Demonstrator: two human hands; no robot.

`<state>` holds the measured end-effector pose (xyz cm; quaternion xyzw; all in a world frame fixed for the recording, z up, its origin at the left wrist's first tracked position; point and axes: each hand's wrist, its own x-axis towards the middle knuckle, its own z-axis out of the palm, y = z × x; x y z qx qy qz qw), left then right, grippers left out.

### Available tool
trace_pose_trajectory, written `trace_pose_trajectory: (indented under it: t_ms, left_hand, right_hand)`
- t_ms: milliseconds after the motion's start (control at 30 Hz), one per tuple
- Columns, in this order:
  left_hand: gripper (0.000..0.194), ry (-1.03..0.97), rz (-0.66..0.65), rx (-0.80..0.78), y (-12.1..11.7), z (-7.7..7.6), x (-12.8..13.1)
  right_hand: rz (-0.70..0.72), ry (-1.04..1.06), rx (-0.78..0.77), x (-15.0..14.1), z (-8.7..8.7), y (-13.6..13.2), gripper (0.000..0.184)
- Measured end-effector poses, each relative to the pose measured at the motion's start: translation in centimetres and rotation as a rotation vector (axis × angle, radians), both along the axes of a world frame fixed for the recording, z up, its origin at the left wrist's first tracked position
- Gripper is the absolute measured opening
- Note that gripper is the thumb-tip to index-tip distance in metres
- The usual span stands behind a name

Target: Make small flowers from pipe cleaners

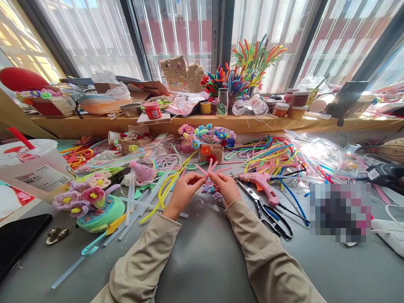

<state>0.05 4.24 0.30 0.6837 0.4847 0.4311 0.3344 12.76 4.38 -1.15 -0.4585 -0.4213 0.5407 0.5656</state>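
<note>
My left hand (184, 192) and my right hand (226, 186) meet over the grey table (205, 256), both pinched on a bunch of pink pipe cleaners (211, 167) whose ends fan upward between the fingertips. Beige sleeves cover both forearms. Small purple and blue pipe-cleaner bits (212, 190) lie on the table just under the hands. A pink glue gun (261, 184) and black-handled scissors (267, 208) lie right of my right hand. Yellow pipe cleaners (167, 187) and clear glue sticks (139, 210) lie left of my left hand.
A green base with purple pipe-cleaner flowers (91, 204) sits at left, beside a lidded drink cup (31, 168) and a black phone (19, 240). A small basket of flowers (210, 145) stands behind the hands. Loose coloured pipe cleaners (277, 158) spread right. Jars and clutter line the wooden sill (240, 123).
</note>
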Motion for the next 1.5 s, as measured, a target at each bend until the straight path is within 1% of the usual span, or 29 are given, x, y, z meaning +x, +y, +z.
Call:
trace_pose_trajectory:
  t_ms: [100,200,367,600,667,800,933,1033,1267,1500]
  left_hand:
    - [0.024,-0.052,0.119,0.011,0.2,-0.1,-0.2]
    - [0.024,-0.060,0.152,0.013,0.2,-0.1,-0.3]
    - [0.023,-0.058,0.136,0.005,0.0,0.2,-0.1]
    - [0.020,-0.060,0.065,-0.006,0.0,0.3,0.1]
    - [0.021,-0.075,0.063,-0.003,0.0,0.2,0.1]
    - [0.023,-0.089,0.043,-0.003,0.0,0.1,0.1]
    - [0.022,-0.099,0.009,-0.017,0.0,0.0,0.0]
    - [0.022,-0.118,-0.022,-0.022,-0.1,0.0,0.1]
    - [0.026,-0.142,-0.029,-0.099,-0.1,0.0,0.3]
    - [0.026,-0.188,-0.046,-0.141,0.1,-0.2,0.2]
  right_hand:
    - [0.031,-0.078,0.034,0.1,0.4,-0.2,0.027]
    - [-0.027,-0.179,0.074,0.2,0.1,-0.1,0.026]
    - [-0.129,-0.268,0.184,0.2,-0.7,0.1,0.023]
    - [-0.251,-0.392,0.322,0.2,-0.1,-0.2,0.014]
    - [-0.247,-0.459,0.352,0.1,-0.1,-0.2,0.013]
    - [-0.212,-0.552,0.365,0.0,-0.4,-0.3,0.019]
    - [-0.205,-0.573,0.390,0.0,-0.4,-0.3,0.019]
    - [-0.237,-0.600,0.421,0.0,-0.3,-0.3,0.017]
    - [-0.270,-0.679,0.512,-0.1,-0.5,-0.2,0.015]
    - [-0.257,-0.706,0.519,-0.2,-0.4,-0.3,0.015]
